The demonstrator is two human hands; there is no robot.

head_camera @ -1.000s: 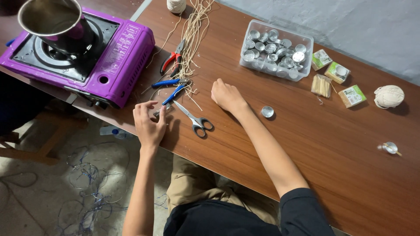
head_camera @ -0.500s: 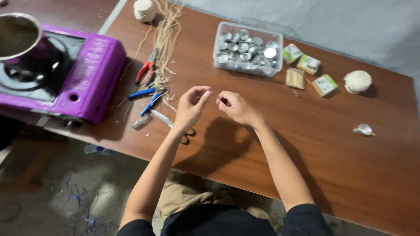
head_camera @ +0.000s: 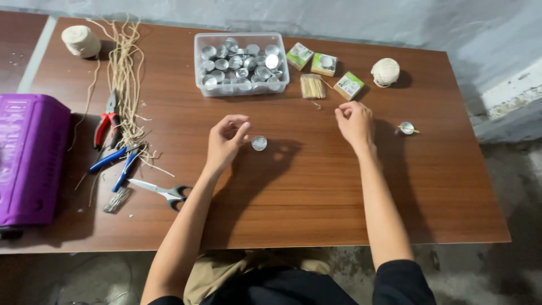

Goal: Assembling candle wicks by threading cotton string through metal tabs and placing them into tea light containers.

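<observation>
Wooden table point(head_camera: 293, 197): left hand point(head_camera: 226, 140), fingers curled, nothing visibly held, beside small metal cup point(head_camera: 259, 143); right hand point(head_camera: 354, 121) loosely closed, contents indiscernible, near toothpick bundle point(head_camera: 311, 86).

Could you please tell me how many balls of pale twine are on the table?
2. One ball of pale twine sits at the far left corner beside the loose strands; the other ball lies far right, next to the small green boxes.
</observation>
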